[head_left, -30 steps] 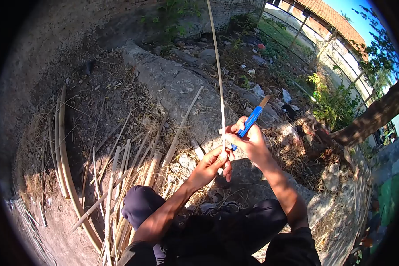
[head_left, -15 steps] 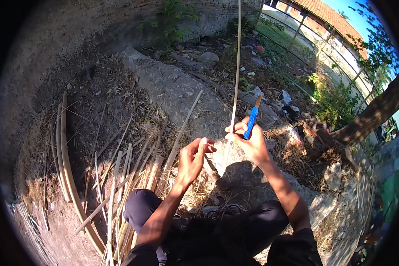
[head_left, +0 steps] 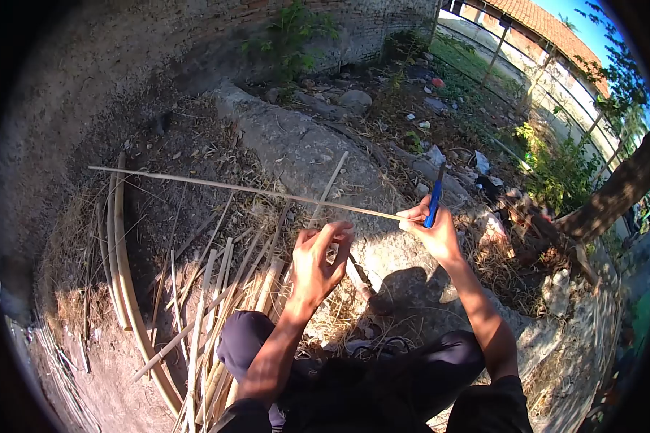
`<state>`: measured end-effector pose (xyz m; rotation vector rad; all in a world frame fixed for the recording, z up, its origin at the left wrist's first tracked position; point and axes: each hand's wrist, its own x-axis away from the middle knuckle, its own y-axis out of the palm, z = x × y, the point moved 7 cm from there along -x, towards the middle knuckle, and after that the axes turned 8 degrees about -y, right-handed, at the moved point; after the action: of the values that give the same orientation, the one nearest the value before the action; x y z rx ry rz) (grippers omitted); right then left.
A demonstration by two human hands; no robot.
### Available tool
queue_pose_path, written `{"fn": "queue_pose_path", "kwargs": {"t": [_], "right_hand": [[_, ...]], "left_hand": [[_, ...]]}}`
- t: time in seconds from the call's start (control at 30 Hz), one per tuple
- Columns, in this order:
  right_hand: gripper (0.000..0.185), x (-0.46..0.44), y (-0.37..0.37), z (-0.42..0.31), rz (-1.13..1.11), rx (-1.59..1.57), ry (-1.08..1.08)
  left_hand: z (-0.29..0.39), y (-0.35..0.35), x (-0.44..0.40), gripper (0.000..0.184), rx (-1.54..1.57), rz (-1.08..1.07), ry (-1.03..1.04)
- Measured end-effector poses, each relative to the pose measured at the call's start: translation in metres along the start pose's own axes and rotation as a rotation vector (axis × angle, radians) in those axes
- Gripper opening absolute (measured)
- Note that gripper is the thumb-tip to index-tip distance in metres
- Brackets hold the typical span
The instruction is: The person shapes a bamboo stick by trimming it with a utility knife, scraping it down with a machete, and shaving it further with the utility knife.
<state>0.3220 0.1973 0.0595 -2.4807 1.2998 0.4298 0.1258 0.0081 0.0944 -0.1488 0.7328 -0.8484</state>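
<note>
Between the thumb and fingertips of my right hand [head_left: 438, 235] is one end of a long thin bamboo strip [head_left: 245, 189]. It stretches nearly level to the left, across the view. The same hand holds a blue-handled knife [head_left: 434, 203] against the palm, its narrow blade pointing up. My left hand [head_left: 315, 264] is open just below the strip, fingers curled and thumb apart, with nothing visible in it.
Several cut bamboo strips [head_left: 204, 310] lie in a pile left of my knee. Longer curved pieces [head_left: 128, 278] rest farther left. A long rock ledge [head_left: 282, 141] runs ahead, with litter beyond it. A tree trunk [head_left: 607, 189] leans at the right.
The bamboo strip has swung from upright to nearly level, its far end now at the left. My left hand's fingers have spread wider. The knife stays in my right hand.
</note>
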Motion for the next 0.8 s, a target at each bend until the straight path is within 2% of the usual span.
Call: {"fn": "queue_pose_path", "kwargs": {"t": [0.13, 0.2, 0.27, 0.4, 0.43, 0.47, 0.5, 0.53, 0.6, 0.67, 0.73, 0.77, 0.8], "right_hand": [[0.034, 0.004, 0.0, 0.019, -0.047, 0.009, 0.072], [0.031, 0.006, 0.0, 0.028, -0.058, 0.032, 0.109], [0.032, 0.004, 0.0, 0.023, -0.109, 0.151, 0.013], [0.03, 0.002, 0.002, 0.008, -0.127, 0.181, -0.006], [0.028, 0.001, 0.004, 0.0, -0.122, 0.166, 0.005], [0.025, 0.001, 0.006, -0.012, -0.148, 0.32, -0.045], [0.024, 0.0, 0.01, -0.027, -0.175, 0.475, -0.095], [0.024, -0.001, 0.014, -0.038, -0.172, 0.476, -0.092], [0.03, 0.003, 0.016, -0.09, 0.084, 0.982, -0.559], [0.034, 0.001, 0.01, -0.09, 0.093, 0.922, -0.541], [0.04, -0.001, -0.006, -0.088, 0.235, 0.669, -0.335], [0.045, -0.002, -0.012, -0.08, 0.211, 0.709, -0.218], [0.045, -0.003, -0.012, -0.078, 0.215, 0.697, -0.224]], "left_hand": [[0.014, -0.008, 0.002, 0.024, -0.139, 0.086, 0.162], [0.008, -0.005, -0.001, 0.029, -0.356, 0.026, 0.136], [0.015, -0.005, -0.005, 0.029, -0.396, 0.076, 0.189], [-0.001, 0.009, 0.004, 0.024, -0.467, 0.065, 0.142], [-0.014, 0.014, 0.005, 0.021, -0.443, -0.038, 0.02], [-0.027, 0.018, 0.007, 0.018, -0.419, -0.142, -0.102], [-0.028, 0.017, 0.007, 0.014, -0.338, -0.145, -0.076], [-0.027, 0.017, 0.008, 0.014, -0.336, -0.149, -0.075], [-0.025, 0.015, 0.007, 0.013, -0.329, -0.144, -0.164], [-0.014, 0.009, 0.002, 0.012, -0.308, -0.122, -0.161], [0.0, 0.0, -0.004, 0.011, -0.278, -0.113, -0.169], [0.007, -0.004, -0.008, 0.01, -0.292, -0.102, -0.142], [0.016, -0.008, -0.013, 0.01, -0.304, -0.099, -0.137]]}}
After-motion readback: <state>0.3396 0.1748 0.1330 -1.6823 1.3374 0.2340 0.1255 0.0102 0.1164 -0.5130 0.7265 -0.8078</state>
